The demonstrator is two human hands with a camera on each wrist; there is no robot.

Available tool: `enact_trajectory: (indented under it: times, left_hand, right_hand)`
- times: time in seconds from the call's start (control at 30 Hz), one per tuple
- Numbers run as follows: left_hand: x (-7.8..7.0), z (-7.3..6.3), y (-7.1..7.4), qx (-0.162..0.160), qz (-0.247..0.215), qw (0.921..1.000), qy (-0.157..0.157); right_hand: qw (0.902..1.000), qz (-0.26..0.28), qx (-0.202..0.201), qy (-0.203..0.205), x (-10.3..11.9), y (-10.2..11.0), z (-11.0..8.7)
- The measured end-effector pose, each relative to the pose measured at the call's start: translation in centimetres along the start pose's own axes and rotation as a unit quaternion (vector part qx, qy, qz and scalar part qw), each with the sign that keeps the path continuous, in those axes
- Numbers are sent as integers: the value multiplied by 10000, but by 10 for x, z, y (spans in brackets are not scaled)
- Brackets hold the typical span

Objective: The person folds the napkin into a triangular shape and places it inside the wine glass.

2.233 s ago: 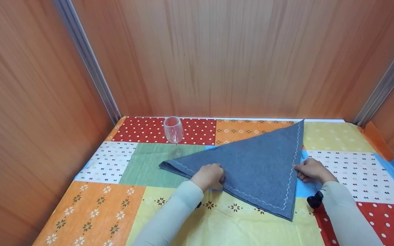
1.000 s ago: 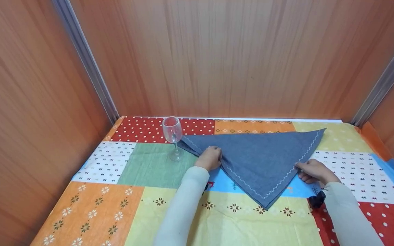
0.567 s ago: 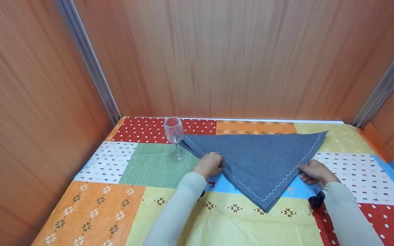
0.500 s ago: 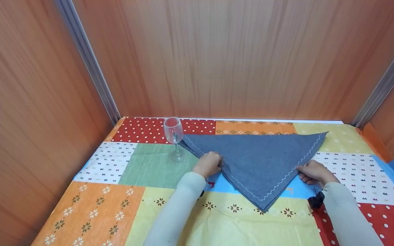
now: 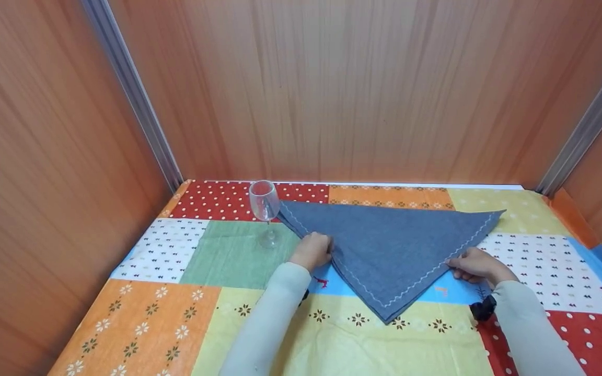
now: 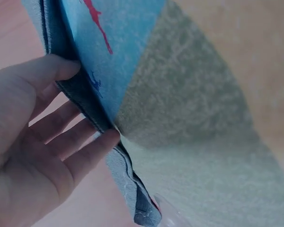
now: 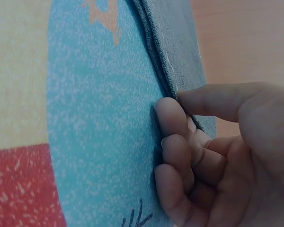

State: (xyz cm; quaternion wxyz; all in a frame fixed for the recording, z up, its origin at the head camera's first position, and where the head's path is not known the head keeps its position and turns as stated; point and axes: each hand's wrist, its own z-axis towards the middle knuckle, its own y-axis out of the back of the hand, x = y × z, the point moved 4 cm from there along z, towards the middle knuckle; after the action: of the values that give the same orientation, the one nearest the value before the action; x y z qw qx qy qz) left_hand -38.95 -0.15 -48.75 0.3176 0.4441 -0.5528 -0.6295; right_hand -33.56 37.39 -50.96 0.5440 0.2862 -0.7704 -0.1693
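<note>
A grey-blue cloth napkin [image 5: 395,240], folded into a triangle, lies with its long edge at the back and one corner towards the person. Wavy white stitching runs along its two nearer edges. My left hand [image 5: 311,251] grips the left slanting edge; in the left wrist view the thumb [image 6: 66,69] and fingers sit at the layered border. On the opposite edge, my right hand [image 5: 476,264] pinches the fabric between thumb [image 7: 206,101] and index finger, the other fingers curled beneath. The napkin's far left corner reaches behind a stemmed wine glass [image 5: 264,202].
The wine glass stands upright on the patchwork tablecloth [image 5: 238,256], left of the left hand. Wood-grain panels [image 5: 358,94] enclose the table at the back and both sides, with metal posts [image 5: 139,99] at the corners.
The napkin has turned clockwise: its near corner has swung left and its left end has moved back behind the glass. Lately the right hand has shifted slightly left and towards the person. Both hands keep their hold.
</note>
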Motion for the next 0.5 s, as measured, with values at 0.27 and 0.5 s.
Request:
enact_trajectory:
  times: [0.27,0.5]
  left_hand:
    - [-23,-20,1,-46,1061,9881,-1109]
    - [-61,-40,-8,-230,1524,9629,-2217]
  right_hand:
    - [9998,-106,-5,153,-1,-1,3]
    - [9995,-135,-77,257,-3,-2,3]
